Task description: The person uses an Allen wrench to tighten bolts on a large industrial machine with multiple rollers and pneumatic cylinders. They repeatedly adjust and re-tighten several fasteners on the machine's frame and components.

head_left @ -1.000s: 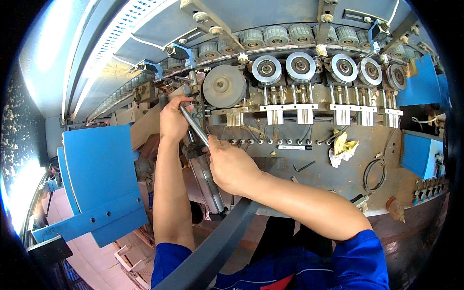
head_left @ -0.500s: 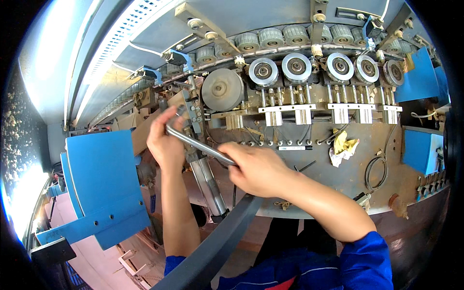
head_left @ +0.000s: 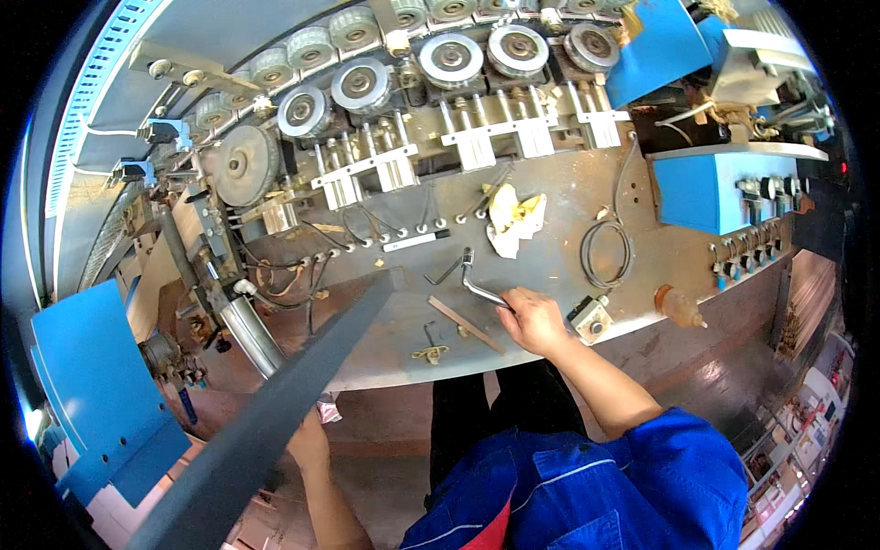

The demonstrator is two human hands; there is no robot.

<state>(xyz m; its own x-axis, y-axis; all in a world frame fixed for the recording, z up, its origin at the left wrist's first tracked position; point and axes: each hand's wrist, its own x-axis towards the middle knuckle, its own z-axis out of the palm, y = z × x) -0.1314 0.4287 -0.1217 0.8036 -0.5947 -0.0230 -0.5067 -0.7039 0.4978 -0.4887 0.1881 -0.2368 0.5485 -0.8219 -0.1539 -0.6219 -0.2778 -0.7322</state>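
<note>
Right hand (head_left: pixel 530 321) gripped the wrench (head_left: pixel 481 292) by its near end, its length slanting forward and leftward over the surface (head_left: pixel 568 211) (touching or not, unclear), head just beside the hex key (head_left: pixel 449 271). Left hand (head_left: pixel 310 444), its grasp hidden behind the dark bar (head_left: pixel 284 399), was farther off.

At centre, a smooth, glossy metal wrench (head_left: pixel 474 287) above a matt, stained metal desk (head_left: pixel 559 261). Polished metal wheels (head_left: pixel 450 60) at twelve o'clock, crumpled paper (head_left: pixel 513 223) at two, soft matt cloth sleeve (head_left: pixel 683 467) at four.
</note>
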